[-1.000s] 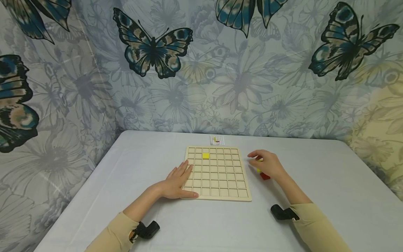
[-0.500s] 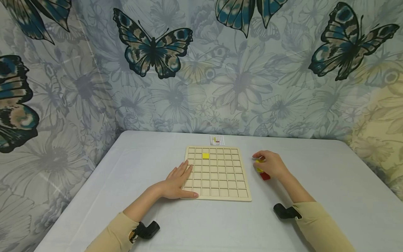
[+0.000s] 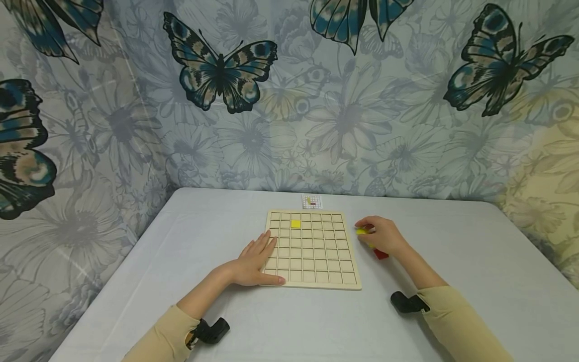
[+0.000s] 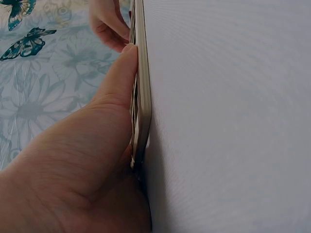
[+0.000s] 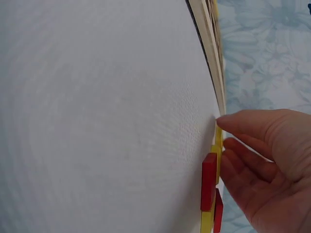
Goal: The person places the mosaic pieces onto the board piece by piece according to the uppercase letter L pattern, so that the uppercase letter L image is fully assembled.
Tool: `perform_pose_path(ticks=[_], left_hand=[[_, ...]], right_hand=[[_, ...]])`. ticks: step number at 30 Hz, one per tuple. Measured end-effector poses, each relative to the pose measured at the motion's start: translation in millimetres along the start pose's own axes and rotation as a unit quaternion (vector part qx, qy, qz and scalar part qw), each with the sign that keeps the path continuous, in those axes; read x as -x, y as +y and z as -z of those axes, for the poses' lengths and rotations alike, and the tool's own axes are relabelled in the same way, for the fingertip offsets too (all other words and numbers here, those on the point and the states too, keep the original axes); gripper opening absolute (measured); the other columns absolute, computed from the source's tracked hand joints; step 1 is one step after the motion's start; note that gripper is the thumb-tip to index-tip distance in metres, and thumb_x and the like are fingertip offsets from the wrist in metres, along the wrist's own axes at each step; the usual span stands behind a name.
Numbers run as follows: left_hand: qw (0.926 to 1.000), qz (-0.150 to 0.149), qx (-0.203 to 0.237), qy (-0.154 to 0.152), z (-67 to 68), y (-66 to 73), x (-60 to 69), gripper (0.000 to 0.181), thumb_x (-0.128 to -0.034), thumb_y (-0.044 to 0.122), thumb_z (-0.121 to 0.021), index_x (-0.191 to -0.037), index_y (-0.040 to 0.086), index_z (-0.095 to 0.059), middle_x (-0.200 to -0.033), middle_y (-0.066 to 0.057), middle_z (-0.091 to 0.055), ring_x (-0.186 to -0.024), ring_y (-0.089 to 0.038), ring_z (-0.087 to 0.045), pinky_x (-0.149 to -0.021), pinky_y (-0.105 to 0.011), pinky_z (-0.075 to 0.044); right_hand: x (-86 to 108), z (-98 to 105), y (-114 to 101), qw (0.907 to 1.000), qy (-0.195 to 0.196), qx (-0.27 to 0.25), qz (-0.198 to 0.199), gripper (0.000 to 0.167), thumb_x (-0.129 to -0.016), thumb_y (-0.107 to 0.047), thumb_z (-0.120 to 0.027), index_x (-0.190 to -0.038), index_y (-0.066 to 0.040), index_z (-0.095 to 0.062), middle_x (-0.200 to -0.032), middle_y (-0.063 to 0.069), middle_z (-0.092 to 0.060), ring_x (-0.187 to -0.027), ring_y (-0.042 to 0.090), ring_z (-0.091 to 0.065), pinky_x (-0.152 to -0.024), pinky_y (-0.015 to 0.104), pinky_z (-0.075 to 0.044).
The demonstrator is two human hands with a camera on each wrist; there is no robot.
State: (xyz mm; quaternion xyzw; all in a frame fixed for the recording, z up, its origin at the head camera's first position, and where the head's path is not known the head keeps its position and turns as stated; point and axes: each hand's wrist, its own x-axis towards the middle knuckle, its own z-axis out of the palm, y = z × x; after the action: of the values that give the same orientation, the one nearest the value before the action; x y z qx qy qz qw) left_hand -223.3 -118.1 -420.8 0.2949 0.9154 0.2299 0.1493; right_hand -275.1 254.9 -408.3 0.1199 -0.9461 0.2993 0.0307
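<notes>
A wooden grid board lies on the white table, with a yellow square tile in its top row. My left hand rests spread on the board's left edge, its thumb along the near edge. To the right of the board, my right hand pinches a yellow tile between thumb and fingers, low over the tabletop. Partly under that hand is a small group of pieces, including a red tile. In the right wrist view, red and yellow tiles overlap beside the fingers.
Behind the board lies a small printed card showing a grid with coloured marks. The white tabletop reaches back to a butterfly-patterned curtain. Black cameras are strapped at both wrists.
My right hand first drew slightly right over the loose tiles, then came back left with a yellow tile between its fingers. The left hand and board have stayed still.
</notes>
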Motion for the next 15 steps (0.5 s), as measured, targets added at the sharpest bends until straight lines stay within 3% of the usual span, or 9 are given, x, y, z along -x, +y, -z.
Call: perform_pose_path(ticks=[15], left_hand=[[1.0,-0.004,0.002,0.001,0.0,-0.8,0.4,0.109,-0.086,0.062,-0.063,-0.156,0.0,-0.006,-0.161,-0.019,0.01,-0.148,-0.031,0.01,-0.117,-0.05,0.003]], right_hand=[[-2.6,-2.8,3.1,0.9999,0.008,-0.005,-0.006,0.025,-0.086,-0.006,-0.072,-0.11,0.001,-0.068,-0.103,0.016,-0.067,-0.094,0.031,-0.063,-0.078,0.041,-0.054]])
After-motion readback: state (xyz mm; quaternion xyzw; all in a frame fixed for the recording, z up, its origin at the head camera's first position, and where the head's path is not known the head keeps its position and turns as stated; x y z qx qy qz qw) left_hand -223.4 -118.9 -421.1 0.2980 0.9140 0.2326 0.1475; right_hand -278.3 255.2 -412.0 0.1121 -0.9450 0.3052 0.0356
